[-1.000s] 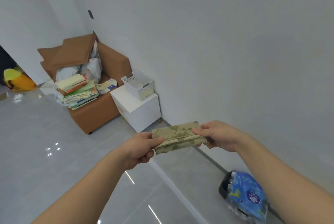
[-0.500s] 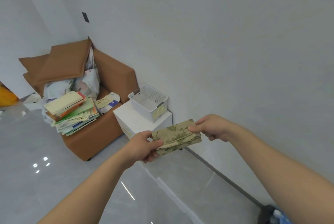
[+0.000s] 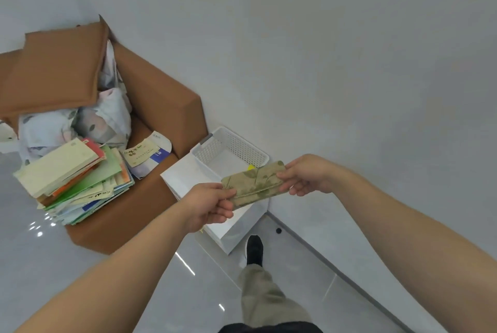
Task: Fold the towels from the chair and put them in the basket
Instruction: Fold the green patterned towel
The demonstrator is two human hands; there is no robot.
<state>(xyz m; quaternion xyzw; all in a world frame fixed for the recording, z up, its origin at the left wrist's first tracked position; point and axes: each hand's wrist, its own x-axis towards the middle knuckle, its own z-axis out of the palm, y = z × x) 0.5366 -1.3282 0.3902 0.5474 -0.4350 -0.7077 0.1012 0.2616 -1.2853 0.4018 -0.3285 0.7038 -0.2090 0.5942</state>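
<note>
A folded olive-green towel with a leaf print (image 3: 254, 184) is held flat between both hands, just over the near rim of the white perforated basket (image 3: 215, 148). My left hand (image 3: 211, 205) pinches its left end with thumb on top. My right hand (image 3: 305, 175) pinches its right end. The basket stands on a small white cabinet (image 3: 185, 175) against the wall; a small yellow bit shows inside it by the towel's edge. The brown chair (image 3: 161, 96) is to the left of the cabinet.
The chair holds a stack of books and papers (image 3: 72, 182), crumpled light cloth (image 3: 105, 117) and a loose brown cushion (image 3: 53, 69). My leg and black shoe (image 3: 254, 250) stand on the glossy grey floor close to the cabinet. A grey wall runs along the right.
I have come closer to the cabinet and basket. The towel, still held at both ends, now hovers at the basket's near edge. The blue package on the floor has left the view.
</note>
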